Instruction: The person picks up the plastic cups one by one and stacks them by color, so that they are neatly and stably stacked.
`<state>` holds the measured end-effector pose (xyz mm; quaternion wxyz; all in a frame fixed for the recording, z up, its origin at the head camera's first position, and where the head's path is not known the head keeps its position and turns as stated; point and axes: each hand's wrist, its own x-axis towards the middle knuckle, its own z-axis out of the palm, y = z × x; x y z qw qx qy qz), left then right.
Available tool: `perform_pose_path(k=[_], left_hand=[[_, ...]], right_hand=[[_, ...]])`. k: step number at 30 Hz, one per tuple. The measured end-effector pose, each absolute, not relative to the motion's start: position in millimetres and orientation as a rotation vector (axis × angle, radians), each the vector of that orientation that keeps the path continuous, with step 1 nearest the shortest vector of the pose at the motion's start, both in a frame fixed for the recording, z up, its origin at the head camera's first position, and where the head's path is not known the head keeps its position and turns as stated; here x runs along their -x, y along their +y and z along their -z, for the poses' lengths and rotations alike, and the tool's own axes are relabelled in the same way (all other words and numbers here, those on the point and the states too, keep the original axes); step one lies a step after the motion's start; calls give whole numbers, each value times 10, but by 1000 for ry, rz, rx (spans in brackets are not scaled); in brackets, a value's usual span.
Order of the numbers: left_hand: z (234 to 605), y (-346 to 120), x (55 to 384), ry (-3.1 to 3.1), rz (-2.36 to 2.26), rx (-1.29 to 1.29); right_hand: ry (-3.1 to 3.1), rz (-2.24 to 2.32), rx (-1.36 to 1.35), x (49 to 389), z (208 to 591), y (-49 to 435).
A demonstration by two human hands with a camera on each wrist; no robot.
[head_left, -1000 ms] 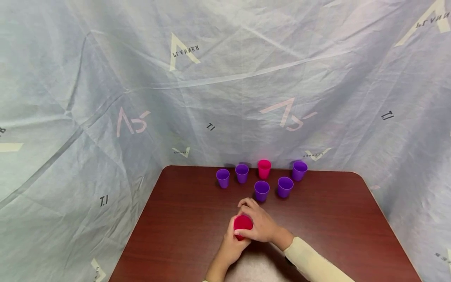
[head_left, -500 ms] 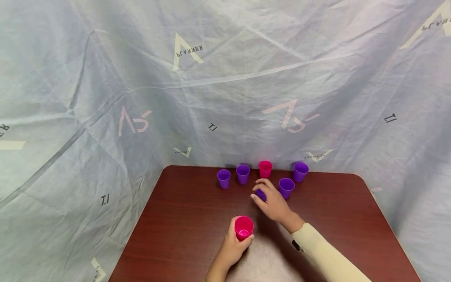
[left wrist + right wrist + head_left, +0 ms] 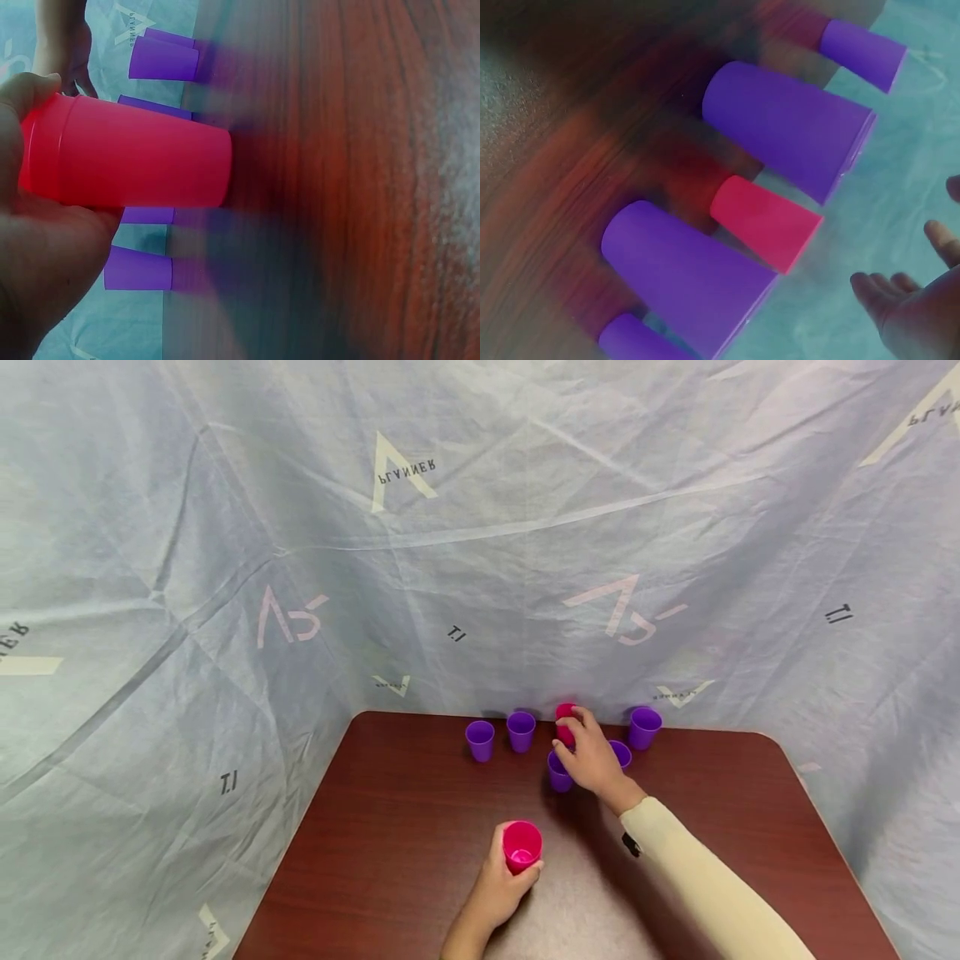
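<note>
The left hand [image 3: 498, 887] grips a pink cup [image 3: 522, 846], shiny bottom showing inside, well away from the table's [image 3: 390, 827] back edge. The right hand [image 3: 597, 760], fingers loose, hangs near another pink cup [image 3: 765, 223] by that edge.

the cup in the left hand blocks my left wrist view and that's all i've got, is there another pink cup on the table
Observer: Yes, the right wrist view shows a second pink cup, standing toward the back of the table.
Operator: is the right hand holding it
Observer: No, that same view shows a gap between it and the fingers of the right hand.
Operator: what's inside the one in the left hand
Observer: The head view looks down into the held pink cup in the left hand; only a bright glint shows at its bottom.
</note>
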<state>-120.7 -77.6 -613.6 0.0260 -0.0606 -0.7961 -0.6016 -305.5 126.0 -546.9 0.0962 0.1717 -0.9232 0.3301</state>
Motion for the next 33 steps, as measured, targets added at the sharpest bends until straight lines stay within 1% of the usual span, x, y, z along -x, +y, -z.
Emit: perform_pose_path(k=[4,11,17,24,33], left_hand=[[6129,-766,1220,-2466,1845,196],[6121,-758,1214,-2484,1843,167],[6152,-759,1198,-2484,1860,105],[6148,-743,1209,-2489,1853,130],[6141,-732,1224,-2485,1852,150]], right_hand=[[-2755,-975,-450,3185,5498,1294],[-2808,-902,-435,3360,5545,1302],[-2868,-798,-467,3500,5515,1225],[-3004,-663,-433,3649,5481,1214],[-3071,-611,-391,3784,5636,1178]])
